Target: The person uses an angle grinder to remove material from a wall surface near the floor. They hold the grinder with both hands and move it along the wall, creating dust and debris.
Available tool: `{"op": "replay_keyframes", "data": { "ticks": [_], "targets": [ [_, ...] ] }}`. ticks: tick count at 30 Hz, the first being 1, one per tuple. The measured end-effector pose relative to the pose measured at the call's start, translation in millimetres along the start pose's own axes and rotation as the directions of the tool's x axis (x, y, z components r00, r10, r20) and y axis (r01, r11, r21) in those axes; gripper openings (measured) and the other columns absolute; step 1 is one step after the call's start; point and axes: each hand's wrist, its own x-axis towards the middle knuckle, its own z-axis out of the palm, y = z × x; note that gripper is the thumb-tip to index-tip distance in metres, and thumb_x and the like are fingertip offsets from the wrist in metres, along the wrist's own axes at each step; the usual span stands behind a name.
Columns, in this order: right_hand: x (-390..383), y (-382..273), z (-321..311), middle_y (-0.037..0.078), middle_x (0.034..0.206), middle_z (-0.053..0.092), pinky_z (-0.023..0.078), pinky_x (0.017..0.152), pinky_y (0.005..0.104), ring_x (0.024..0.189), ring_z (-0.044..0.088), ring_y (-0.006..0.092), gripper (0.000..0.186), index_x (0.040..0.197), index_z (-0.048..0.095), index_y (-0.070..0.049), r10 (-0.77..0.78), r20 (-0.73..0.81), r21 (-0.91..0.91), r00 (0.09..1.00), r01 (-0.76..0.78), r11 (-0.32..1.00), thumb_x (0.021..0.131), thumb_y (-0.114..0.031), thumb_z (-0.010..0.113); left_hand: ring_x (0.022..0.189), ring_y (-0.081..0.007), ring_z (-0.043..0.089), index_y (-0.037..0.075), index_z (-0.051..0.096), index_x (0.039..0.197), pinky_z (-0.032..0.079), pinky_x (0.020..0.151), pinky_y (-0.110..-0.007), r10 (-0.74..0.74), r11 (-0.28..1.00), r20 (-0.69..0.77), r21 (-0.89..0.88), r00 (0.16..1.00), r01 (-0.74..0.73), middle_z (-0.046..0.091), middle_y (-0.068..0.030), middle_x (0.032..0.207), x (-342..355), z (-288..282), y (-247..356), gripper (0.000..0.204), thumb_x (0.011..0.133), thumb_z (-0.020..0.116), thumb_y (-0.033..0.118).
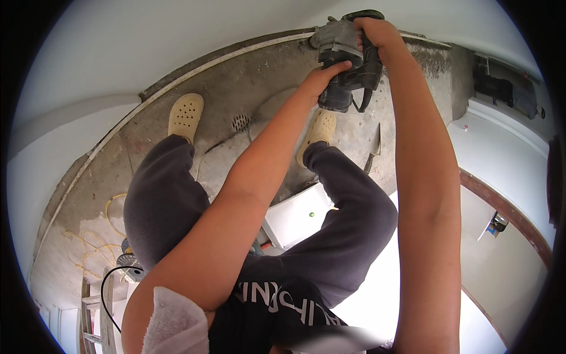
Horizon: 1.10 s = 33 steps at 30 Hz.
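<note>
Both arms stretch away from me toward the foot of the far wall, holding a rotary hammer with a grey housing and black motor body. Its rear handle is in my right hand, the fingers wrapped round the grip. My left hand grips the black body lower down, thumb across it. The tool's front end meets the strip at the base of the wall; whether a bit is fitted cannot be made out. A black cord loop hangs by the handle.
My beige clogs stand on the rough concrete floor, near a round drain grate. A pointed blade with a dark handle lies right of my foot. Behind are a white panel, yellow cord and a ladder.
</note>
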Motion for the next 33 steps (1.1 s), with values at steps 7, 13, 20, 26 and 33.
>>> {"op": "replay_keyframes", "data": {
  "ticks": [7, 13, 20, 26, 33],
  "targets": [
    [-6.0, 17.3, 55.9, 0.018, 0.071, 0.069, 0.053, 0.063, 0.0411, 0.068, 0.069, 0.0315, 0.030, 0.075, 0.068, 0.005, -0.300, 0.071, -0.594, 0.951, 0.282, 0.754, 0.082, -0.025, 0.065, 0.096, -0.0167, 0.069, 0.001, 0.063, 0.124, 0.055, 0.088, -0.032, 0.038, 0.998, 0.019, -0.056, 0.999, -0.037, 0.071, -0.0076, 0.110, -10.7, -44.9, -20.5, 0.055, 0.089, 0.076, 0.041],
    [-95.4, 49.9, 152.3, 0.030, 0.088, 0.070, 0.055, 0.086, 0.0463, 0.095, 0.070, 0.0448, 0.039, 0.086, 0.072, 0.007, -0.253, -0.321, -0.319, 0.913, 0.147, 0.936, 0.082, -0.032, 0.069, 0.101, -0.0167, 0.067, 0.002, 0.059, 0.131, 0.052, 0.092, -0.032, 0.137, 0.983, -0.018, -0.118, 0.990, -0.138, 0.070, -0.0070, 0.115, -39.1, -108.4, -63.0, 0.059, 0.087, 0.078, 0.036],
    [-75.2, 74.1, 88.9, 0.011, 0.070, 0.069, 0.052, 0.048, 0.0329, 0.053, 0.064, 0.0160, 0.035, 0.083, 0.071, 0.004, -0.006, -0.245, 0.056, 0.970, 0.021, 0.998, 0.084, -0.030, 0.078, 0.108, -0.0171, 0.065, 0.006, 0.060, 0.132, 0.049, 0.095, -0.033, -0.110, 0.972, 0.066, 0.214, 0.992, 0.094, 0.070, -0.0056, 0.116, -31.5, -82.3, -34.3, 0.059, 0.084, 0.081, 0.032],
    [-108.2, 36.1, 28.0, 0.014, 0.072, 0.070, 0.052, 0.054, 0.0315, 0.059, 0.066, 0.0172, 0.031, 0.084, 0.069, 0.007, -0.155, -0.147, -0.024, 0.977, 0.153, 0.988, 0.082, -0.024, 0.073, 0.107, -0.0176, 0.065, 0.001, 0.060, 0.128, 0.051, 0.093, -0.033, 0.130, 0.989, 0.167, 0.041, 0.977, -0.139, 0.069, -0.0088, 0.118, -41.3, -11.8, -40.5, 0.055, 0.083, 0.083, 0.021],
    [-118.4, -1.4, 7.4, 0.012, 0.076, 0.069, 0.050, 0.053, 0.0300, 0.061, 0.063, 0.0156, 0.027, 0.086, 0.068, 0.007, -0.092, -0.139, 0.052, 0.986, 0.100, 0.994, 0.081, -0.019, 0.072, 0.099, -0.0157, 0.067, 0.004, 0.065, 0.119, 0.055, 0.086, -0.032, 0.144, 0.988, 0.143, 0.038, 0.979, -0.151, 0.070, -0.0045, 0.110, -42.4, 7.8, -19.9, 0.046, 0.080, 0.086, 0.018]
  ]
}}
